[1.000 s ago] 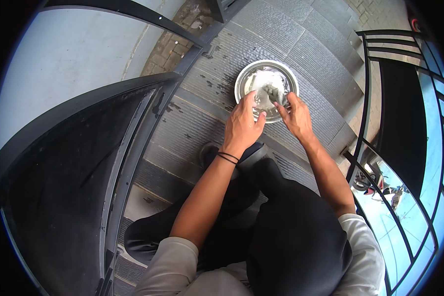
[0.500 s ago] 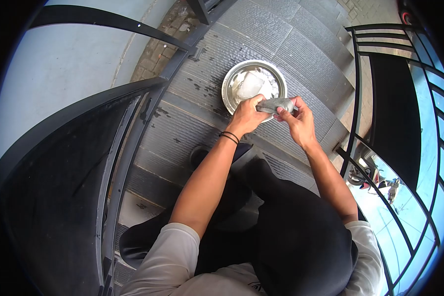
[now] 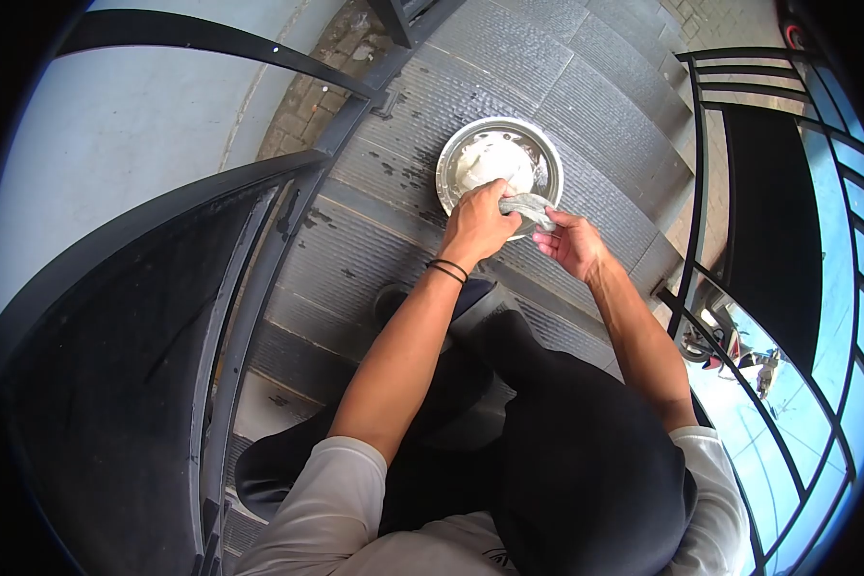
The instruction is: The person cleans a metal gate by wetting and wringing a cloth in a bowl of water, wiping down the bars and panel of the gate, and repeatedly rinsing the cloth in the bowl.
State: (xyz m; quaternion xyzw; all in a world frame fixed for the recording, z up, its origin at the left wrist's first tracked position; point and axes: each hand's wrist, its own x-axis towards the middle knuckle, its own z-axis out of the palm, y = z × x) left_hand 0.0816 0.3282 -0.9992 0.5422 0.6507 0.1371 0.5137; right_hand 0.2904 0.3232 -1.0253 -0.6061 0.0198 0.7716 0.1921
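Observation:
A small piece of grey, folded cloth (image 3: 528,205), sock-like in shape, is stretched between my two hands just above the near rim of a round metal basin (image 3: 445,173). My left hand (image 3: 480,227) is closed on one end of it, thumb on top. The other end is pinched between the thumb and fingers of my right hand (image 3: 574,245). Inside the basin lies a bright white bundle (image 3: 494,163), perhaps cloth, with shiny liquid around it. Glare hides its details.
The basin stands on dark ribbed tile steps (image 3: 394,226) with wet spots. A black metal railing (image 3: 302,168) runs along the left. Another black railing (image 3: 698,173) bounds the right side. My knee (image 3: 595,422) rises close below my right forearm.
The grey cloth has been turned and bunched thinner between my hands. My right hand has moved slightly down and its fingers have shifted on the cloth. The basin's white bundle looks brighter.

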